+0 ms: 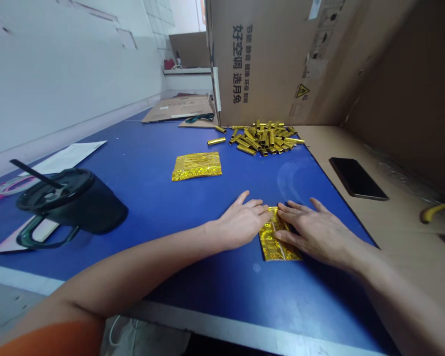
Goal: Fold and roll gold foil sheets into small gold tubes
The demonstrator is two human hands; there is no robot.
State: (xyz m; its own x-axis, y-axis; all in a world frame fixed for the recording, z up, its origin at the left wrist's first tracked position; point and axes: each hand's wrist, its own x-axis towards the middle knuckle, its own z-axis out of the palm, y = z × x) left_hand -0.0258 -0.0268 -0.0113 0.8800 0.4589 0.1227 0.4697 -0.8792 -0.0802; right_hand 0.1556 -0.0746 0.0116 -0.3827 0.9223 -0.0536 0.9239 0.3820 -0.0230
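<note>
A shiny gold foil sheet (270, 244) lies flat on the blue tabletop near the front edge, with a pale line down its middle. My left hand (244, 220) rests at its upper left, palm down, fingers stretched and fingertips touching the foil. From the right, my right hand (313, 230) lies over the foil's right side with its fingers extended. The hands cover part of the sheet's upper end. Farther back to the left is a stack of gold foil sheets (197, 165). Behind that, small gold foil tubes (263, 138) are heaped against the cardboard.
A dark lidded mug (92, 202) with a straw stands at left, near white paper (66, 157). A large cardboard box (267, 64) walls off the back. On cardboard at right lie a phone (357, 178) and a yellow-handled object (432, 212). Flattened cardboard (180, 108) lies at the far end.
</note>
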